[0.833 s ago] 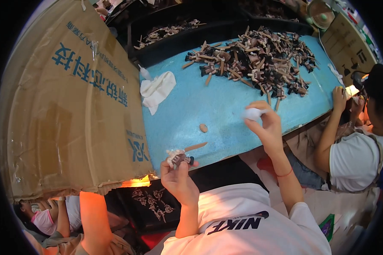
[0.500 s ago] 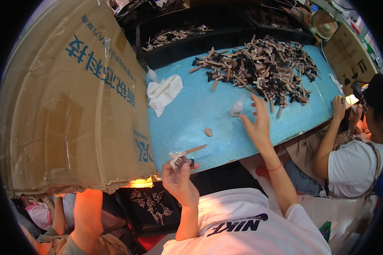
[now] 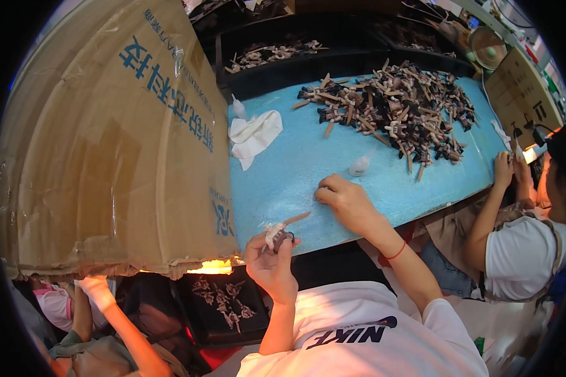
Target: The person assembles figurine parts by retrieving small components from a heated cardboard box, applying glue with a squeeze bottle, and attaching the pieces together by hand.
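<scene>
My left hand point(image 3: 271, 269) is closed round a small figurine point(image 3: 279, 237) near the table's front edge. The figurine has a pale upper part and a dark brown lower part, and a flat brown blade-shaped piece point(image 3: 297, 218) sticks out from it to the right. Over the blue tabletop, my right hand point(image 3: 352, 204) has its fingers bent together, tips down on the surface. Whatever is beneath or between those fingertips is hidden. Just beyond the right hand stands a small white squeeze bottle point(image 3: 360, 166).
A heap of similar figurines point(image 3: 401, 113) covers the table's far right. A white cloth point(image 3: 256, 135) and another small bottle point(image 3: 238, 108) lie far left. A tall cardboard box point(image 3: 116, 157) walls the left side. Below, a black tray point(image 3: 233, 320) holds several figurines. A co-worker point(image 3: 522, 245) sits at right.
My right hand has come down from beside the bottle, its spread fingers closing where a small round beige piece lay; that piece is now out of sight. The left hand keeps the figurine.
</scene>
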